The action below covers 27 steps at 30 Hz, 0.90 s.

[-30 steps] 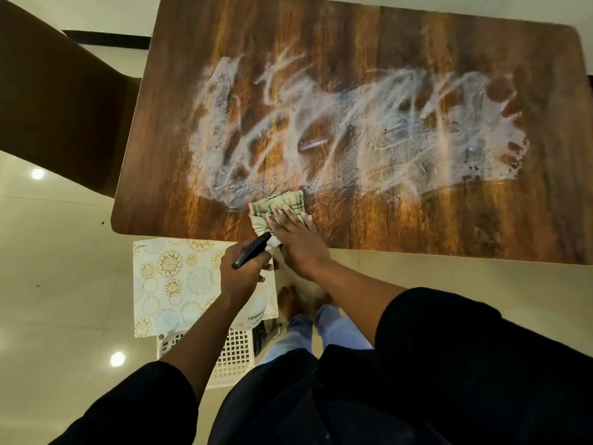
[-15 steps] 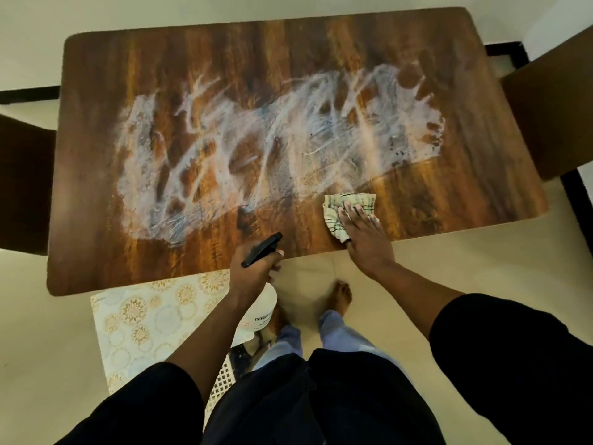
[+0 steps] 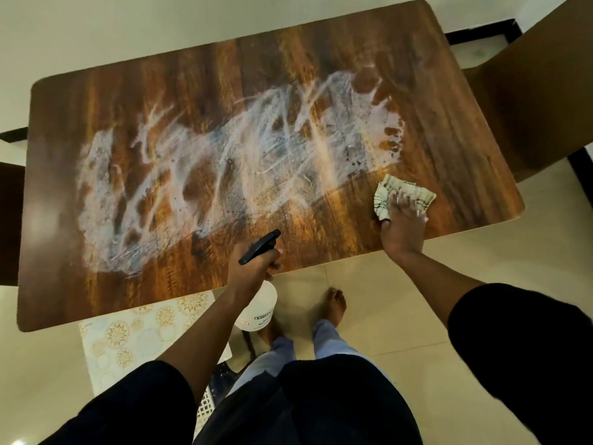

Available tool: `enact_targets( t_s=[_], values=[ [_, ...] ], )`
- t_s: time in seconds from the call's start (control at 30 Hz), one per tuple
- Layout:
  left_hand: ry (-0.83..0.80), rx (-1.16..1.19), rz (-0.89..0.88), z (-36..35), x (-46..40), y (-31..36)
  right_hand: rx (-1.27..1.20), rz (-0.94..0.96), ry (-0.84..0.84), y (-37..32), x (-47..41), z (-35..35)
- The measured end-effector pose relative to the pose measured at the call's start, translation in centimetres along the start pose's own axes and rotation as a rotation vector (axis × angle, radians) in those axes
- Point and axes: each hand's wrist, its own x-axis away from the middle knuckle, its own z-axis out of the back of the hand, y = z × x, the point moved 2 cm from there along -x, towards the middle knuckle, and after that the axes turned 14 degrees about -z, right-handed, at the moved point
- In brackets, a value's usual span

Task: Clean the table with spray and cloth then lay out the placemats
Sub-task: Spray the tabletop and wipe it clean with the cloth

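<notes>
Wood-grain counter (image 3: 134, 91) fills your view, its middle smeared with a wide patch of white spray foam (image 3: 224, 162). Your right hand (image 3: 402, 223) presses flat, fingers straight, on the patterned cloth (image 3: 414, 191) near the counter's near right corner, just beside the foam's edge. Your left hand (image 3: 253, 268) has its grip wrapped around the neck of the white spray bottle (image 3: 261, 308) (black trigger head up), held at the near edge. Patterned placemats (image 3: 128, 338) lie below the counter, by a white basket (image 3: 203, 409).
</notes>
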Motion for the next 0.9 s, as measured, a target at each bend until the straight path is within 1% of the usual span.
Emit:
enact_targets(
  t_s=[0.07,0.1,0.23,0.37,0.47,0.57,0.63,0.67,0.83,0.9],
  values=[
    [0.026,0.0,-0.006,-1.0,-0.1,0.2,-0.027,-0.01,0.003,-1.7,1.1,-0.3],
    [0.039,0.0,-0.008,-1.6,-0.2,0.4,-0.02,0.025,-0.004,-2.7,1.8,-0.5],
    [0.076,-0.01,0.011,-3.0,-0.5,0.8,0.044,0.273,-0.061,-7.6,5.1,-2.3],
    [0.109,-0.009,0.011,-3.3,-0.8,1.6,0.062,0.558,-0.179,-11.8,9.1,-3.9],
    [0.104,0.029,0.01,-3.3,-1.3,2.1,0.1,0.805,-0.255,-12.9,10.6,-4.1],
    [0.103,0.043,0.021,-3.4,-2.0,2.3,0.133,0.93,-0.274,-12.8,9.6,-3.6],
    [0.097,0.005,0.018,-3.5,-2.6,2.4,0.115,0.923,-0.253,-12.4,7.9,-3.4],
    [0.087,-0.009,0.013,-3.6,-3.0,2.5,0.1,0.876,-0.244,-11.9,6.8,-3.3],
    [0.026,-0.029,0.005,-4.0,-5.1,2.5,0.071,0.534,-0.159,-7.9,0.2,0.2],
    [-0.01,-0.039,-0.016,-4.2,-5.9,2.8,0.025,0.363,-0.116,-5.8,-2.2,1.5]
  ],
)
